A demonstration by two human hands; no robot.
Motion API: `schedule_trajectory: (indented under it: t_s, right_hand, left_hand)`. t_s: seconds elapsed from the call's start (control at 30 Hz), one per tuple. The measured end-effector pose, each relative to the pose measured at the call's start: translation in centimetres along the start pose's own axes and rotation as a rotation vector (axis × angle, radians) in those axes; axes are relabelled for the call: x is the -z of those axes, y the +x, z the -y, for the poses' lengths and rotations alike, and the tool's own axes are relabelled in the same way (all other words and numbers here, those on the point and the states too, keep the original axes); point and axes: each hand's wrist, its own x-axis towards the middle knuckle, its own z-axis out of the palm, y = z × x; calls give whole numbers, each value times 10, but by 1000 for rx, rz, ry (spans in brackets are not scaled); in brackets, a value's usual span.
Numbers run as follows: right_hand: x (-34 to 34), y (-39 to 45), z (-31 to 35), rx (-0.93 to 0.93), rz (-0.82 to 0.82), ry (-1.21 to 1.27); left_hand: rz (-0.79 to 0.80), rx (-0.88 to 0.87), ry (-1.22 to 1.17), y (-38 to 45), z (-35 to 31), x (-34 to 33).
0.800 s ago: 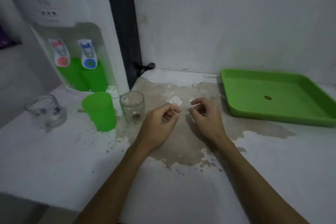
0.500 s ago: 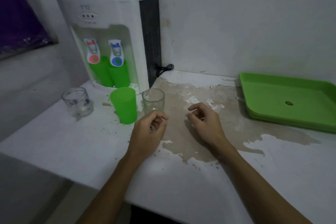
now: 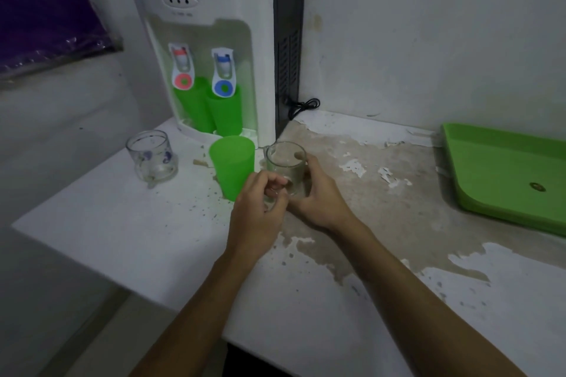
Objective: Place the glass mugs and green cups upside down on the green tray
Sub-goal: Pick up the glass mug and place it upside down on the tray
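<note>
A white table point(image 3: 128, 232) with peeling paint carries a water dispenser point(image 3: 214, 40) at ten o'clock; two green cups point(image 3: 211, 110) under its taps are half hidden by the levers. The green tray point(image 3: 490, 168) at three o'clock is cut off by the frame edge, well apart from the rest. A third green cup point(image 3: 232, 162) stands just beside the clear glass mug point(image 3: 286, 162) at centre, which the right hand point(image 3: 318, 193) wraps while the left hand point(image 3: 257, 208) pinches its near side. A patterned glass mug point(image 3: 151, 154) sits at nine o'clock.
</note>
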Motion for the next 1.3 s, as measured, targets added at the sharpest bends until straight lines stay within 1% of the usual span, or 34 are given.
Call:
schedule_trajectory:
  t_s: [0.13,0.3,0.4,0.47,0.57,0.67,0.77,0.9,0.97,1.1,1.3]
  right_hand:
    - [-6,6,-1,16,-23,-18]
    - [-1,4,0,-12,-22,127]
    - [16,-3,2,-53,-43,202]
    - [34,-7,-3,-86,-81,306]
    - [70,-13,-7,-131,-158,447]
    - [117,-24,-11,-111,-265,427]
    - [160,-36,-15,-103,-337,427]
    - [210,-54,-26,-87,-438,519]
    - [221,-56,-28,-83,-481,542]
    - [251,-65,-36,-73,-645,538]
    - [285,-81,-50,-35,-913,547]
  left_hand:
    - [19,18,-7,0,-1,0]
    - [28,-1,5,-2,-4,1]
    - [32,-49,-17,-2,-9,-2]
    - [34,-79,-43,1,-17,-8]
    - [40,-114,-96,14,-38,-28]
    - [67,-147,-174,31,-70,-62]
    - [86,-154,-273,48,-103,-98]
    - [211,-161,-370,62,-147,-152]
    - [252,-172,-401,64,-159,-171]
    - [303,-199,-433,60,-178,-208]
    - [411,-136,-453,48,-186,-245]
